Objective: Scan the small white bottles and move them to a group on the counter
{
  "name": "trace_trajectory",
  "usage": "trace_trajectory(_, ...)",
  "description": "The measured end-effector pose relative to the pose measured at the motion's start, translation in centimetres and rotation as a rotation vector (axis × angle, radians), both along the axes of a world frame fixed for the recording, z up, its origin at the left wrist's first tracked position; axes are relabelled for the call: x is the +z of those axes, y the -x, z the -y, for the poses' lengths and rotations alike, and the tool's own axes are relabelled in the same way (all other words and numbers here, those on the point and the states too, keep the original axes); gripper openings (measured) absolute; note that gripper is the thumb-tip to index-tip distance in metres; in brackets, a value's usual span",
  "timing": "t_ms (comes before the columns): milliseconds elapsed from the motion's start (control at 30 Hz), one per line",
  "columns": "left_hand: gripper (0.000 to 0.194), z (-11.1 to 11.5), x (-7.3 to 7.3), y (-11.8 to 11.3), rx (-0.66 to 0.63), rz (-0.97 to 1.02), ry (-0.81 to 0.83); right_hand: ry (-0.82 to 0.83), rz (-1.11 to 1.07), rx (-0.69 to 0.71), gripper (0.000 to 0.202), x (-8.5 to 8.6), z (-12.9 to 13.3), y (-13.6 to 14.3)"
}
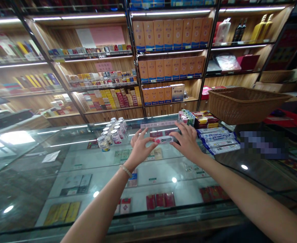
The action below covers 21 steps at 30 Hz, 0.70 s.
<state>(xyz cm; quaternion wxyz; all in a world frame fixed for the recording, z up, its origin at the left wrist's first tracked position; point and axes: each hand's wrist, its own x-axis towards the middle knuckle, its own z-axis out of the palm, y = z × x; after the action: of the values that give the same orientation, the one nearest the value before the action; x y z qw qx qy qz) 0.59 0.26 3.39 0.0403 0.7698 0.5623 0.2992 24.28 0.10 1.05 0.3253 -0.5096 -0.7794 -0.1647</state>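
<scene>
A small pink and white pack [163, 139] is held level above the glass counter [87, 184]. My left hand [142, 145] pinches its left end between thumb and fingers, with a pale bracelet on that wrist. At the other end, my right hand [186, 140] has its thumb and index finger closed on the pack. Left of my hands stand several small jars with white lids [116, 135] in rows. A printed label strip [159, 124] lies just beyond my hands.
Colourful tubes [186, 116], red and yellow packets [206, 119] and blue and white packs [219, 140] line the counter's right side. Behind them is a wicker basket [244, 104]. Shelves of orange boxes [168, 33] rise at the back. Flat packs [160, 200] show beneath the glass.
</scene>
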Motion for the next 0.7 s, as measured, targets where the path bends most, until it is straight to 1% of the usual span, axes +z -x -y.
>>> trace_trajectory(200, 0.018, 0.05, -0.31, -0.07, -0.005, -0.035, -0.035, -0.095, -0.021, 0.036, 0.019, -0.79, -0.52, -0.15)
trace_trajectory(400, 0.019, -0.21, -0.87, 0.08, -0.022, -0.058, -0.12, -0.1, -0.032, 0.029, 0.019, -0.65, -0.3, -0.07)
trace_trajectory(467, 0.027, -0.24, -0.87, 0.2, -0.012, -0.067, -0.145, -0.087, -0.038, 0.024, 0.022, -0.55, -0.25, -0.07)
trace_trajectory(600, 0.062, 0.05, -0.55, 0.49, -0.005, -0.12, -0.262, -0.064, -0.031, 0.016, 0.027, -0.43, -0.21, -0.15)
trace_trajectory(633, 0.065, 0.18, -0.48, 0.55, -0.007, -0.144, -0.295, -0.061, -0.025, 0.018, 0.028, -0.41, -0.18, -0.17)
trace_trajectory(700, 0.061, 0.45, -0.39, 0.63, -0.014, -0.191, -0.351, -0.059, -0.014, 0.025, 0.027, -0.36, -0.09, -0.19)
